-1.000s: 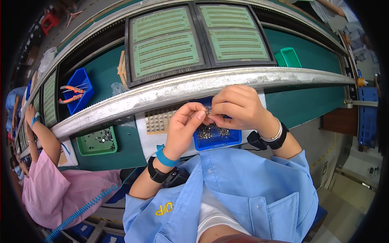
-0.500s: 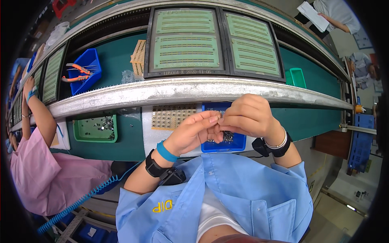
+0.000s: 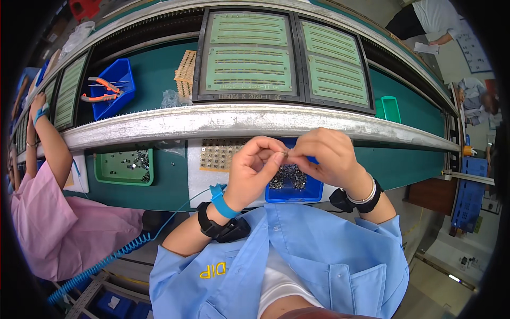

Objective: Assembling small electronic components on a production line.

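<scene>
My left hand [image 3: 252, 170] and my right hand [image 3: 329, 159] meet at the fingertips over the near side of the bench. Between the two pinches is a tiny electronic part [image 3: 285, 153], mostly covered by the fingers; its exact kind is too small to tell. Beneath my hands stands a blue tray [image 3: 297, 200] holding a heap of small metallic components [image 3: 289, 178]. Left of it, a tan board [image 3: 214, 159] with rows of small parts lies on white foam [image 3: 195, 183], partly hidden by my left hand.
A metal rail [image 3: 212, 122] crosses beyond my hands; behind it sit green circuit boards [image 3: 247, 69] in black frames. Pliers [image 3: 103, 97] rest in a blue bin [image 3: 126, 98]. A green tray [image 3: 125, 184] holds loose parts. A co-worker's pink sleeve [image 3: 48, 196] and a coiled cord [image 3: 119, 254] are leftward.
My left hand has turned and its fingers have curled in, uncovering more of the blue tray's components. Both hands still meet at the fingertips. At the upper right, a person's papers have moved lower.
</scene>
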`<action>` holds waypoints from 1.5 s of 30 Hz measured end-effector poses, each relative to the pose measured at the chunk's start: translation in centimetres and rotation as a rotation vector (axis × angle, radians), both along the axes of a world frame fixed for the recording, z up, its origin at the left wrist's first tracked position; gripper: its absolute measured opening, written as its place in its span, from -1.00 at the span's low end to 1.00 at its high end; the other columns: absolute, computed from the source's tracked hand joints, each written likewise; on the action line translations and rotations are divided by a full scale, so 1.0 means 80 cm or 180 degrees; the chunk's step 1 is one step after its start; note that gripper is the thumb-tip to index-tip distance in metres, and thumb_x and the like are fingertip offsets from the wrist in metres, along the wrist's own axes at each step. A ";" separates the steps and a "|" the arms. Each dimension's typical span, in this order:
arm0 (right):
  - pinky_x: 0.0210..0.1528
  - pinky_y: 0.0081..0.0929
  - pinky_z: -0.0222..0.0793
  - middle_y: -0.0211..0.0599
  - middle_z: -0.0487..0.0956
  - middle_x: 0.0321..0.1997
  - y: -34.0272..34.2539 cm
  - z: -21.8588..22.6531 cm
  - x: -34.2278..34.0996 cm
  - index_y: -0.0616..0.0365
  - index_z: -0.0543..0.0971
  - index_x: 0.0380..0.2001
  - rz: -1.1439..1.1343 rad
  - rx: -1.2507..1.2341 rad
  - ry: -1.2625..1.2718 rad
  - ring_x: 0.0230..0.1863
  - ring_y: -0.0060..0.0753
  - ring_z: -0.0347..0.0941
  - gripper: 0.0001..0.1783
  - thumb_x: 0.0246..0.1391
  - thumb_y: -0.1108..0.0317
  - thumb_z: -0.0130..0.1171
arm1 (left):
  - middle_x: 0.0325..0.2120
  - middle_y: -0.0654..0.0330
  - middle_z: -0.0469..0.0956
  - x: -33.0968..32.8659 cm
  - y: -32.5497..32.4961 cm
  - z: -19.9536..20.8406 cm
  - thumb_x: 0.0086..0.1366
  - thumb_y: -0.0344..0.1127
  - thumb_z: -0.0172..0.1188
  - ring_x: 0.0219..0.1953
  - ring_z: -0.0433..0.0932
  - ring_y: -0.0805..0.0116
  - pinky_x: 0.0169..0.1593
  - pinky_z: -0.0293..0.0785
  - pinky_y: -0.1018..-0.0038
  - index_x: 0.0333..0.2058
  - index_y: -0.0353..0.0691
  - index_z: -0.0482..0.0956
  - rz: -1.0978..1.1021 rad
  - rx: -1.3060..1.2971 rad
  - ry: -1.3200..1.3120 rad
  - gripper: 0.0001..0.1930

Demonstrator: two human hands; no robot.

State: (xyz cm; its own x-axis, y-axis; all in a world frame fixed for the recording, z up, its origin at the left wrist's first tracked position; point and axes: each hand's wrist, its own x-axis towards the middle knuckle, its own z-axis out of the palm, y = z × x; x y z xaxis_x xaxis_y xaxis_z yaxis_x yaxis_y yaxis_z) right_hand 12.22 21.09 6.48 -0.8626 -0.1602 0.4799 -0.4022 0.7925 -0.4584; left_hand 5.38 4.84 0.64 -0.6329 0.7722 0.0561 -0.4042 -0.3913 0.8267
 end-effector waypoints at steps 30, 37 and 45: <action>-0.35 -0.45 0.36 -0.23 0.53 -0.51 0.104 -0.044 -0.320 0.20 0.53 -0.44 -0.0793 0.0656 -0.0577 -0.45 -0.31 0.46 -0.80 -0.02 0.27 0.14 | -0.33 0.12 0.49 -0.030 -0.051 -0.042 0.18 -0.55 0.04 -0.26 0.53 0.37 -0.19 0.47 0.50 -0.30 -0.32 0.39 -0.0114 0.0048 -0.0416 -0.90; -0.36 -0.45 0.34 -0.24 0.51 -0.53 0.104 -0.045 -0.323 0.20 0.52 -0.46 -0.0781 0.0691 -0.0592 -0.47 -0.31 0.43 -0.81 -0.03 0.28 0.14 | -0.30 0.06 0.45 -0.029 -0.046 -0.040 0.18 -0.57 0.00 -0.24 0.51 0.32 -0.18 0.49 0.44 -0.35 -0.31 0.35 -0.0096 0.0293 -0.0446 -0.93; -0.37 -0.51 0.34 -0.36 0.52 -0.49 0.100 -0.032 -0.309 0.16 0.53 -0.43 -0.1013 0.0210 -0.0661 -0.45 -0.44 0.41 -0.81 -0.03 0.26 0.15 | -0.40 0.11 0.44 -0.029 -0.047 -0.026 0.19 -0.48 0.04 -0.33 0.50 0.35 -0.18 0.47 0.42 -0.35 -0.28 0.35 -0.0119 0.0102 -0.0351 -0.93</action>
